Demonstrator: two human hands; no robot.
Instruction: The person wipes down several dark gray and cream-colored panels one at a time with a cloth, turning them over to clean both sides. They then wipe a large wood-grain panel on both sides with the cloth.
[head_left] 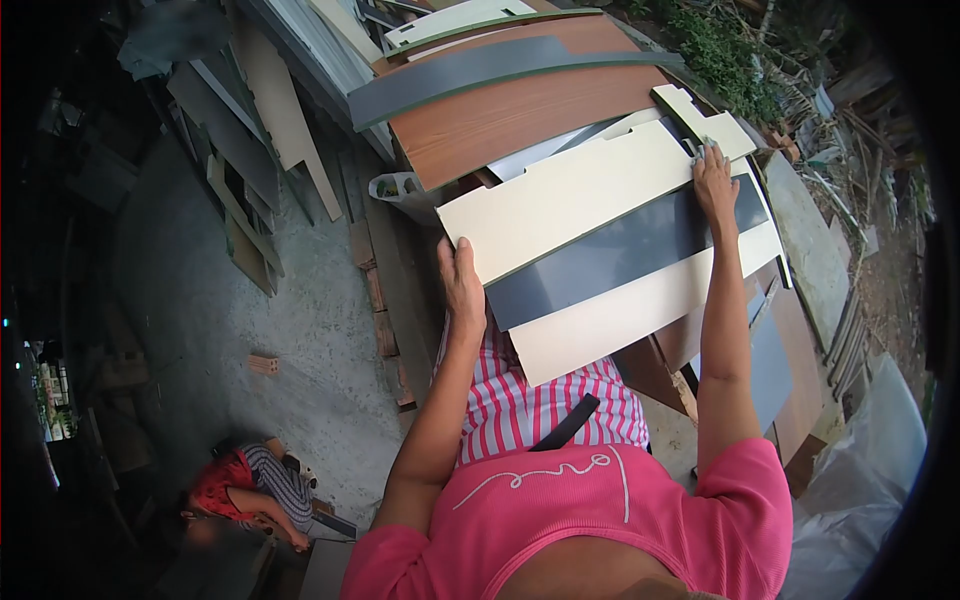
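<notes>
A long cream board (580, 195) with notched edges lies slanted across a stack in front of me. My left hand (462, 285) is at its left end, with the thumb and fingers at the edge. Near its right end, my right hand (714, 185) rests with fingers spread, close to a smaller cream piece (725, 133). Below the long board lie a dark grey glossy board (610, 260) and another cream board (620, 318). Beyond them are a reddish-brown wood panel (520, 115) and a curved grey strip (500, 75).
Boards (270, 110) lean at the upper left. A white bag (405, 192) hangs beside the stack. A brick (263, 364) lies on the concrete floor (210, 310). Another person (255, 490) is low down at the lower left. Plastic sheeting (850, 490) is at the lower right.
</notes>
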